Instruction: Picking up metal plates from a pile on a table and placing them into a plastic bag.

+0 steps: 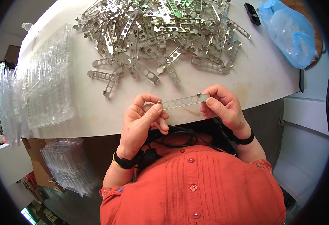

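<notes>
1. Bracket (182, 101), perforated metal, is extending left to right above the near edge of the table (85, 122).
2. Left hand (138, 119) is pinching its left end between thumb and finger.
3. Right hand (226, 108) is grasping its right end.
4. Similar brackets (164, 29) are lying heaped farther away.
5. Clear trays (52, 86) are lying at left; blue bag (292, 33) is resting far right.

Smooth metal strip (182, 101), shiny metal brackets (170, 28), glossy plastic trays (52, 78), matt tabletop (262, 77), cloth shirt (209, 180)

2 hands (140, 116) (224, 107), 1 held bracket (182, 101), 1 bracket heap (160, 35), 2 black wristbands (124, 162) (245, 140), 1 bag (290, 32)
</notes>
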### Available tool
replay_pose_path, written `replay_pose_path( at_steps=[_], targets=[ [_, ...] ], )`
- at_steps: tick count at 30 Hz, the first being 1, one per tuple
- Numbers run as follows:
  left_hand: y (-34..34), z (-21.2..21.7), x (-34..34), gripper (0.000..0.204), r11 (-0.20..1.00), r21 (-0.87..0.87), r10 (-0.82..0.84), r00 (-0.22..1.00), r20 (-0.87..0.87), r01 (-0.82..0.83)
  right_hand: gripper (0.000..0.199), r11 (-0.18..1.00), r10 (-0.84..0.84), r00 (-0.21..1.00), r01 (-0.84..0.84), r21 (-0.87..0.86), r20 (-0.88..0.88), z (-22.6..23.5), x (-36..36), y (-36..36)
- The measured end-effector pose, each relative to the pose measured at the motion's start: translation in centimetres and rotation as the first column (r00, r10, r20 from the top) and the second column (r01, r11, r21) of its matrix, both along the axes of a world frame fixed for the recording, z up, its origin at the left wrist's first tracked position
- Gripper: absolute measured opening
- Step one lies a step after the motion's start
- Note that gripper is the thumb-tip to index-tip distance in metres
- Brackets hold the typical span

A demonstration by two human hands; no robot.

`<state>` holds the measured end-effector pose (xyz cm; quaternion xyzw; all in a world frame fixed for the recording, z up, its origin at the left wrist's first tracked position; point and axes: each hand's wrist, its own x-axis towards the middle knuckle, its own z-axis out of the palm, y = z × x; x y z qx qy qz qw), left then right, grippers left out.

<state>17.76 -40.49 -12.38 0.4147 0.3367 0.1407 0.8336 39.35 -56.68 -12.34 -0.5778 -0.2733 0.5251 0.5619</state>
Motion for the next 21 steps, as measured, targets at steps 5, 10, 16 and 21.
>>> replay_pose_path(
  at_steps=[5, 10, 16, 21],
  targets=[
    [0.04, -0.31, -0.03, 0.017, 0.999, -0.035, 0.0, 1.0, 0.027, 0.001, 0.018, 1.0, -0.016, 1.0, 0.016, 0.005, -0.026, -0.28, 0.14, -0.1],
    [0.19, -0.43, -0.23, 0.017, 0.999, -0.04, -0.003, 0.999, 0.041, 0.005, 0.017, 1.0, -0.014, 1.0, 0.014, 0.016, -0.026, -0.52, 0.22, -0.08],
    [0.38, -0.01, -0.19, 0.022, 0.997, -0.073, -0.03, 0.999, 0.046, 0.033, 0.018, 1.0, -0.006, 1.0, 0.006, 0.03, -0.009, -0.49, 0.24, 0.05],
    [-0.06, 0.23, -0.08, 0.022, 0.999, -0.034, -0.04, 0.999, 0.013, 0.041, 0.019, 0.998, -0.051, 0.997, 0.049, 0.032, 0.064, -0.4, -0.1, 0.15]
  ],
)
